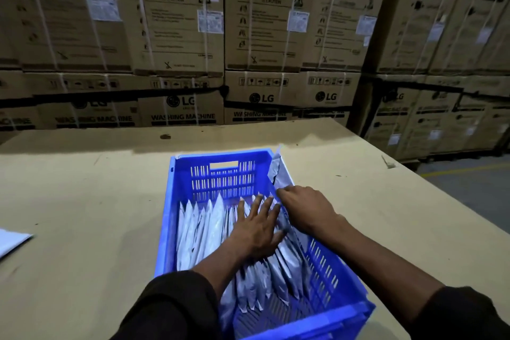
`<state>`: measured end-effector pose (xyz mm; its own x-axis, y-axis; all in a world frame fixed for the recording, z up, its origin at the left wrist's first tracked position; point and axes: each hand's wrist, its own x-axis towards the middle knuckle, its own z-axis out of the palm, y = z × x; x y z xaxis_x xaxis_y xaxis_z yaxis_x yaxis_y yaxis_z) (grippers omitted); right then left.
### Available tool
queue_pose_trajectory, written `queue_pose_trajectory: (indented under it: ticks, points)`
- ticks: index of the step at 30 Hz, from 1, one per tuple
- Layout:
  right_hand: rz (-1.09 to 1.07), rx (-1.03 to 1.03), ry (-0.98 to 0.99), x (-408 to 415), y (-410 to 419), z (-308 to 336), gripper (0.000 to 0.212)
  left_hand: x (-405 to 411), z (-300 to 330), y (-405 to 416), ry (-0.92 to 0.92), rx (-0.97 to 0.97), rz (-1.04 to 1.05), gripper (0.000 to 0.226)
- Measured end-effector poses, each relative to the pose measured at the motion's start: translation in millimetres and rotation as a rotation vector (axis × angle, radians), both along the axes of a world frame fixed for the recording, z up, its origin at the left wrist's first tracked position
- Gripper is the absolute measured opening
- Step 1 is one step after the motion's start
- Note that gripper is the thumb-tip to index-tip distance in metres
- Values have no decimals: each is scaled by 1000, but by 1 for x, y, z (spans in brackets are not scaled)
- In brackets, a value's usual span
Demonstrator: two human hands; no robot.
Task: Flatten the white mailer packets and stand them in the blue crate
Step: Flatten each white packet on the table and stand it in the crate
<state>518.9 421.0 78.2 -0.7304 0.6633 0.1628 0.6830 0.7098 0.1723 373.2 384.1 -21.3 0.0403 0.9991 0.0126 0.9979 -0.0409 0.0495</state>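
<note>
I see the blue slatted plastic crate [220, 176] sitting on the tan board counter [82, 188], just below the centre of my view. Inside it, thin white plastic mailer packets [198, 229] stand on edge in a tight row, their pointed upper corners fanned toward 12 o'clock; they look flat, slightly wrinkled and glossy. I cannot count them exactly, as they overlap and the arms hide some, but there are well over ten. One more white packet [280, 174] stands at the crate's right wall, at about 1 o'clock from the row, its top poking above the rim. A single flat white packet [12, 240] lies apart on the counter at 9 o'clock, cut by the frame edge.

There is one crate and two hands. My left hand [255, 229] is released, fingers spread wide, palm pressing down on the tops of the standing packets. My right hand [306, 207] is curled at the right wall, gripping the lower part of the tall packet there. Stacked brown cardboard washing-machine boxes [176, 22] fill the background at 12 o'clock.
</note>
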Motion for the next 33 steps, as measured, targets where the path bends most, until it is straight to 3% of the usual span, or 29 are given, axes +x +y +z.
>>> queue_pose_trajectory:
  ticks: [4,9,13,16,24,29,33]
  points:
    - [-67,-11,-48,-9,-10,0,27,8,-6,10,-14,-29,-76,97]
    - [-133,20,-68,-19,-14,-15,31,9,-7,9,86,-67,-148,80]
    - [-164,44,-77,-23,-20,-32,40,7,3,3,155,-66,-229,79]
    - [-171,12,-120,-26,-22,-41,36,4,8,4,168,-72,-314,60]
    - [-173,-25,-171,-26,-18,-47,31,-1,12,14,112,-214,-188,46]
    - [-167,-100,-210,-25,-16,-52,25,-16,4,9,43,-202,-179,58]
    - [-111,-173,-263,-27,-13,-61,25,-24,-2,5,73,-177,-197,83]
